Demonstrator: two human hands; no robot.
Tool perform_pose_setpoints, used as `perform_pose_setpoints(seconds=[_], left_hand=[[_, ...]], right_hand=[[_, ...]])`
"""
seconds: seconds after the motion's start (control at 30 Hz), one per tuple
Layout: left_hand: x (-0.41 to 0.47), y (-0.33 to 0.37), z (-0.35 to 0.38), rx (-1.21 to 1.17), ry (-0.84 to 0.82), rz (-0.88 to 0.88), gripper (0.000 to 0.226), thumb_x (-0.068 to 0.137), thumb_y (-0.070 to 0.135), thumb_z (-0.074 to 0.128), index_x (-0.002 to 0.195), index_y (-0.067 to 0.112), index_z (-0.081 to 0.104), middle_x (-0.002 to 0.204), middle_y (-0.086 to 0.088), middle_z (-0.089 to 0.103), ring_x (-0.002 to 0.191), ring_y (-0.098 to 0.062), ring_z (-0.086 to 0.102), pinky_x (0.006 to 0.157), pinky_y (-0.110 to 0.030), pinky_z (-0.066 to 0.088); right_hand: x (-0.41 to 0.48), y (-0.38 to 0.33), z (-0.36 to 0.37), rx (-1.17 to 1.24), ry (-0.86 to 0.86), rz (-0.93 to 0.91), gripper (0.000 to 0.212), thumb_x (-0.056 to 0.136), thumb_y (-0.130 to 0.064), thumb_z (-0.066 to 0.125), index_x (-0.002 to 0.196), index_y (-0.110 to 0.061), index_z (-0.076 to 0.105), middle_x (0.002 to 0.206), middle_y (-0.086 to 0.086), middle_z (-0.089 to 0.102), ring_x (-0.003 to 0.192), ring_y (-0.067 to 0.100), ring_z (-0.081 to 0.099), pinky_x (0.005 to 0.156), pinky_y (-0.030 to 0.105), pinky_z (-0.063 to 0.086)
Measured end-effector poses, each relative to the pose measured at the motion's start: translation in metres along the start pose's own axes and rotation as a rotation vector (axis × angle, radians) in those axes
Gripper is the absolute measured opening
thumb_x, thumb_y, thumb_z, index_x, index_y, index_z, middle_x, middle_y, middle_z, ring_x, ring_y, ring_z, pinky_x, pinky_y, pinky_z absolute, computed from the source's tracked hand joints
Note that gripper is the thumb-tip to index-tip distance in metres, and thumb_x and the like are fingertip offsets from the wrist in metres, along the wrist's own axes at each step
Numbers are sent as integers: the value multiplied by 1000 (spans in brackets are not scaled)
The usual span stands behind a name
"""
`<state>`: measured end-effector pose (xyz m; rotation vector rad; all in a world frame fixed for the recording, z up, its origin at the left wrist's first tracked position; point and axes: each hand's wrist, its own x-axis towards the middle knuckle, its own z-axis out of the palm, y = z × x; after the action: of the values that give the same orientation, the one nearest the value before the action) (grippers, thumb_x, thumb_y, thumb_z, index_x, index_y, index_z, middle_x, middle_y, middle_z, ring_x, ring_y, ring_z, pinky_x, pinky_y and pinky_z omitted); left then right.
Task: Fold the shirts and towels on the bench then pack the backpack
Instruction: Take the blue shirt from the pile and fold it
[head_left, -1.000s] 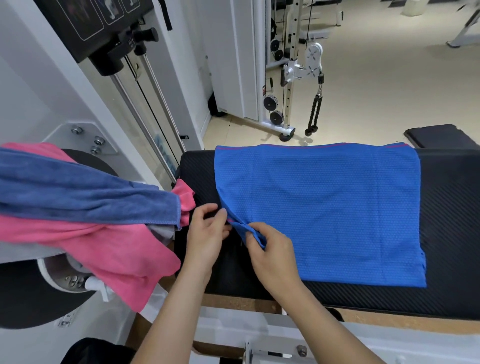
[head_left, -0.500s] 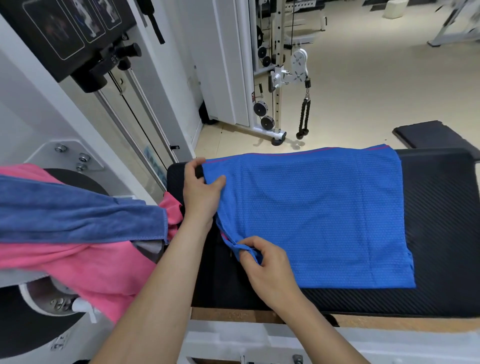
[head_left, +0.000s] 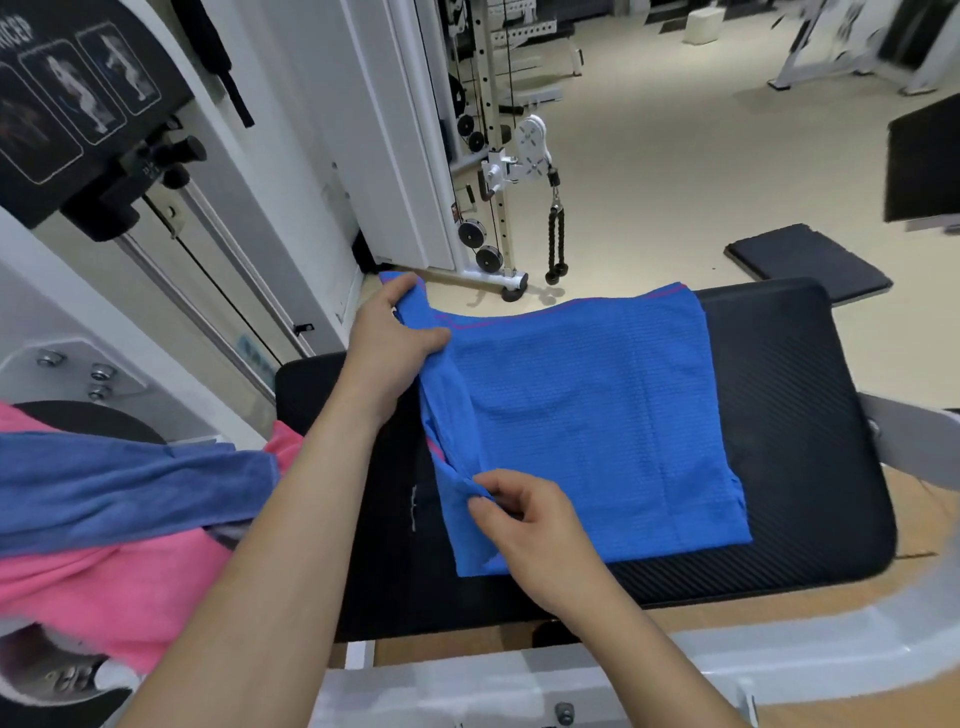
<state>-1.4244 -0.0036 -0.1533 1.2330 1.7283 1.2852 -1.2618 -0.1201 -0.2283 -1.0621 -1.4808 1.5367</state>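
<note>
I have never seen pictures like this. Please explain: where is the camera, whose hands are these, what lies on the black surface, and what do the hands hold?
There is no machine at work here. A person wears one camera on the head, so you look down at their own two bare hands. The place is a gym. The black surface is a padded bench. On it lies a bright blue shirt, partly folded. The left hand grips the shirt's far left corner and lifts it off the bench. The right hand pinches the shirt's near left edge. At the left, beside the bench, a darker blue towel lies over pink cloth, draped on gym equipment. No backpack shows in this picture.
</note>
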Motion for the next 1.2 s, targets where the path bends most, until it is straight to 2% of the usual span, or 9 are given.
perform_pose_setpoints(seconds=[0.1, 0.23, 0.37, 0.5, 0.63, 0.73, 0.87, 1.07, 1.2], left_hand=[[-6, 29, 31, 204, -56, 135, 80, 72, 3, 71, 144, 22, 43, 138, 5, 46, 117, -11, 52, 89, -21, 47], [-18, 59, 95, 529, -132, 395, 75, 76, 0, 64, 144, 11, 35, 124, 4, 35, 113, -11, 40, 78, -6, 26], [-31, 70, 162, 748, -311, 493, 78, 73, -3, 57, 144, 4, 27, 135, -9, 33, 119, -29, 41, 90, -26, 38], [-45, 66, 218, 1008, -460, 484, 81, 80, 1, 55, 148, -7, 9, 154, -19, 13, 135, -36, 23, 103, -37, 29], [-44, 62, 242, 1094, -486, 471, 67, 83, 5, 54, 141, -10, 23, 146, -21, 22, 133, -37, 26, 104, -37, 29], [-40, 64, 247, 1070, -493, 450, 53, 82, 1, 51, 132, -7, 35, 138, -19, 30, 126, -38, 31, 96, -36, 32], [-38, 68, 249, 1079, -492, 492, 41, 81, 0, 50, 121, -5, 43, 128, -18, 37, 116, -37, 37, 88, -36, 35], [-38, 66, 258, 1150, -438, 560, 47, 75, 1, 50, 121, -9, 43, 131, -23, 34, 115, -37, 38, 75, -30, 30], [-37, 60, 264, 1173, -435, 521, 52, 78, 4, 50, 127, -10, 40, 136, -22, 34, 129, -37, 29, 92, -34, 33]], right_hand=[[-13, -2, -23, 77, 86, -13, 15, 94, -16, 55, 94, -22, 69, 87, 28, 63, 78, 45, 58, 78, 56, 50], [-31, 2, -59, 38, 255, 5, 15, 94, -17, 57, 94, -29, 66, 65, 11, 50, 64, 17, 47, 64, 43, 46], [-44, 21, -92, -16, 502, 110, 18, 91, -15, 57, 98, -28, 67, 63, 4, 56, 61, 18, 51, 64, 34, 45], [-51, 43, -121, -238, 734, 284, 28, 89, -19, 54, 115, -24, 64, 73, -16, 60, 75, 7, 56, 68, 28, 39], [-50, 57, -137, -369, 751, 334, 18, 87, -17, 48, 96, -23, 62, 66, -13, 56, 65, 7, 52, 54, 22, 34], [-45, 60, -144, -377, 767, 342, 18, 85, -13, 47, 70, -22, 46, 55, -6, 46, 56, 12, 46, 49, 26, 31], [-41, 62, -152, -320, 727, 344, 14, 86, -14, 46, 75, -10, 55, 61, 8, 54, 55, 16, 46, 52, 32, 35], [-44, 67, -160, -283, 692, 294, 14, 85, -10, 46, 75, -1, 51, 57, -1, 42, 50, 8, 36, 50, 28, 29], [-45, 68, -162, -255, 688, 266, 21, 84, -9, 48, 64, -10, 42, 49, -9, 38, 47, 6, 36, 47, 20, 32]])
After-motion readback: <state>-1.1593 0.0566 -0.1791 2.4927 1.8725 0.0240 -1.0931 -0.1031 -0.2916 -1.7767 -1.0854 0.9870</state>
